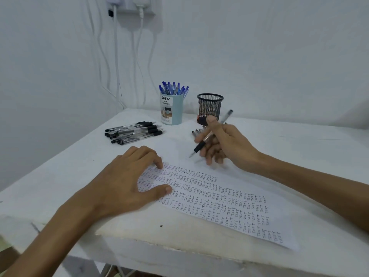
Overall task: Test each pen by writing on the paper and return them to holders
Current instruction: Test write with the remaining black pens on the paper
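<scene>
The right grip (221, 142) curls round a clear-barrelled pen with a black sleeve (201, 145). Its blurred tip points down near the paper's far edge, and contact with the white worktop (299, 148) cannot be told. The left grip (127, 176) rests with fingers spread on the white paper filled with rows of "TEST" (219, 206), covering its corner. The right grip partly hides several loose grey-capped pens (197, 131) and the base of the black mesh cup (210, 106).

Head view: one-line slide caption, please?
Right hand holds a pen near the TEST-covered paper; left hand rests on the sheet.
</scene>
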Demonstrator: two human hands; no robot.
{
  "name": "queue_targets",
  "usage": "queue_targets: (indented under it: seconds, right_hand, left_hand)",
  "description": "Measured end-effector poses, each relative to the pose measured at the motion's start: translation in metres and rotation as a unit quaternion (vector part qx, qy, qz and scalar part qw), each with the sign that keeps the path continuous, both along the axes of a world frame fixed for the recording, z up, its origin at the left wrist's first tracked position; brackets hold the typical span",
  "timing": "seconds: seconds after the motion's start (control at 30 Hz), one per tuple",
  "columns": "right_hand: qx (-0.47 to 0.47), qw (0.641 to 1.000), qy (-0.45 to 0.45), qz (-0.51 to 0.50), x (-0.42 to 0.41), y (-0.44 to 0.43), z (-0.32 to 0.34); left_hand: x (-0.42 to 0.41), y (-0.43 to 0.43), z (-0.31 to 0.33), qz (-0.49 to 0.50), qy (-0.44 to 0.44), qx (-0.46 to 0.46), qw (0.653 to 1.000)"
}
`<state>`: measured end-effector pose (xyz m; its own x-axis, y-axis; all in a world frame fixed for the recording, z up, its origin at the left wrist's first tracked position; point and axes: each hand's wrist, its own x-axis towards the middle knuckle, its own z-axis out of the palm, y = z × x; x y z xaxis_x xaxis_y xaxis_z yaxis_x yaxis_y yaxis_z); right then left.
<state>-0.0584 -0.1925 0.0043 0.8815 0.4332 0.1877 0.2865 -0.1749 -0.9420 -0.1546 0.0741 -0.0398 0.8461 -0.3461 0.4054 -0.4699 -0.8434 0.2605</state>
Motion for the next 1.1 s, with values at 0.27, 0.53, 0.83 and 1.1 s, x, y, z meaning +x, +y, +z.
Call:
queue_targets:
  seconds: [0.27, 0.53, 0.83, 1.1]
  right_hand:
    - [0.000, 0.996, 0.046, 0.080, -0.017, -0.030, -0.017]
    - [-0.059, 0.998, -0.025, 0.021, -0.023, -0.034, -0.021]
    - [-0.087, 0.994, -0.052, 0.038, -0.024, -0.035, -0.018]
    - [-0.099, 0.990, -0.084, 0.050, -0.023, -0.036, -0.021]
  left_hand:
    - [0.000, 0.000, 0.000, -0.004, -0.001, -0.003, 1.000]
    - [0.000, 0.000, 0.000, -0.007, 0.003, -0.005, 1.000]
    - [0.000, 0.000, 0.000, -0.006, 0.001, -0.007, 1.000]
    - [0.000, 0.000, 0.000, -0.005, -0.001, -0.008, 1.000]
